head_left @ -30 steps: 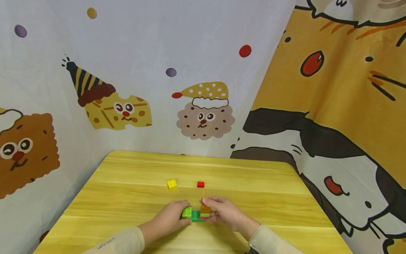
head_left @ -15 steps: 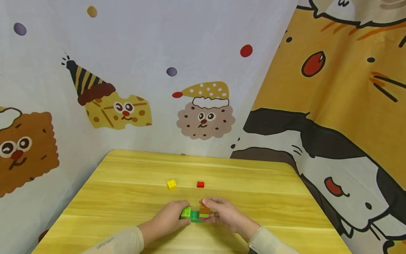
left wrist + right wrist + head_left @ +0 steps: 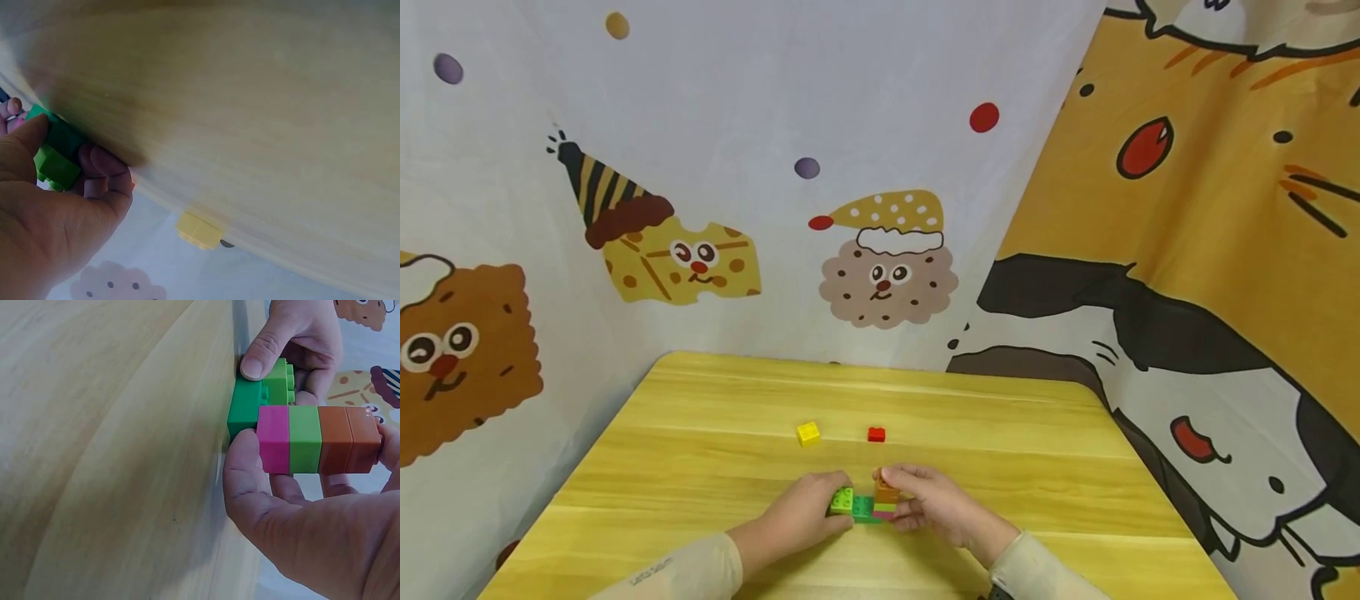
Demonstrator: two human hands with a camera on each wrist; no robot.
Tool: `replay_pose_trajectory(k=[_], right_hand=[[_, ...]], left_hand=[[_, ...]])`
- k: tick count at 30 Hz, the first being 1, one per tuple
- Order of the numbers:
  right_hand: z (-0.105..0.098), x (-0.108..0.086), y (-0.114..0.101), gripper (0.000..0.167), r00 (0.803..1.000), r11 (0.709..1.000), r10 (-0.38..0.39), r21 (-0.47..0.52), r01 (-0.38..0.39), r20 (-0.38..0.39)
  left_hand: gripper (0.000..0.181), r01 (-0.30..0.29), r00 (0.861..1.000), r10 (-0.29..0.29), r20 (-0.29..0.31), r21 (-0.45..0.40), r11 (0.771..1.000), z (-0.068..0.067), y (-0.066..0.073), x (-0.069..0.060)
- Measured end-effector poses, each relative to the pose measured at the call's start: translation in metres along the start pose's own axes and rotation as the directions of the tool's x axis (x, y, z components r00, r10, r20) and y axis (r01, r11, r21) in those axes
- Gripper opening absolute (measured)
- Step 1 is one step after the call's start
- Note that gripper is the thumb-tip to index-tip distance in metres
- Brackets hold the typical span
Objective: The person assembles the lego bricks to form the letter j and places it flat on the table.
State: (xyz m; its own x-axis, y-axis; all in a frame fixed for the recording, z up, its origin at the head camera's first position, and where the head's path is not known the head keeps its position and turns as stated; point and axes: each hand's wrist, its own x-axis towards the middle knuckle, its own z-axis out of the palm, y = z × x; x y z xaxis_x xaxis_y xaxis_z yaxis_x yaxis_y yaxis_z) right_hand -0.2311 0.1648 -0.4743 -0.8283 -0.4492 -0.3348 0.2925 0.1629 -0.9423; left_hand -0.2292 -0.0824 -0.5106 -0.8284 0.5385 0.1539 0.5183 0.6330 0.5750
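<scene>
Staying put, the left hand (image 3: 797, 512) grips the green base (image 3: 244, 411), the right hand (image 3: 944, 505) the stack (image 3: 305, 439), probably steadying both.

Head view faces forward and down over the table (image 3: 715, 417); close wrist views share the dark green brick (image 3: 245, 407).

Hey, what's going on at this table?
A person's left hand grips a green base with a lime brick on it, and their right hand holds a stack on the base's other end: a pink brick, a second lime brick, then two orange bricks. A yellow brick and a red brick lie loose farther back on the table.
</scene>
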Motion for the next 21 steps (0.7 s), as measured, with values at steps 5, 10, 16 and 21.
replay_pose_trajectory(k=[5, 10, 16, 21], right_hand=[[0.0, 0.0, 0.0, 0.066, 1.0, 1.0, -0.004, -0.002, 0.004, 0.005], [-0.001, 0.002, 0.001, 0.065, 1.0, 1.0, -0.003, 0.01, 0.003, 0.013], [-0.007, -0.002, -0.002, 0.075, 1.0, 1.0, 0.01, 0.016, -0.01, 0.025], [-0.02, 0.0, -0.008, 0.074, 1.0, 0.999, -0.016, -0.038, 0.017, 0.011]], left_hand=[[0.033, 0.0, 1.0, 0.0, -0.003, 0.005, 1.0, 0.0, 0.0, 0.0], [0.034, 0.007, 1.0, -0.007, 0.002, 0.011, 1.0, 0.001, -0.001, -0.001], [0.036, 0.004, 1.0, -0.004, -0.001, 0.023, 1.0, 0.0, 0.0, 0.0], [0.038, 0.012, 1.0, -0.012, 0.005, 0.032, 0.999, 0.0, 0.001, 0.0]])
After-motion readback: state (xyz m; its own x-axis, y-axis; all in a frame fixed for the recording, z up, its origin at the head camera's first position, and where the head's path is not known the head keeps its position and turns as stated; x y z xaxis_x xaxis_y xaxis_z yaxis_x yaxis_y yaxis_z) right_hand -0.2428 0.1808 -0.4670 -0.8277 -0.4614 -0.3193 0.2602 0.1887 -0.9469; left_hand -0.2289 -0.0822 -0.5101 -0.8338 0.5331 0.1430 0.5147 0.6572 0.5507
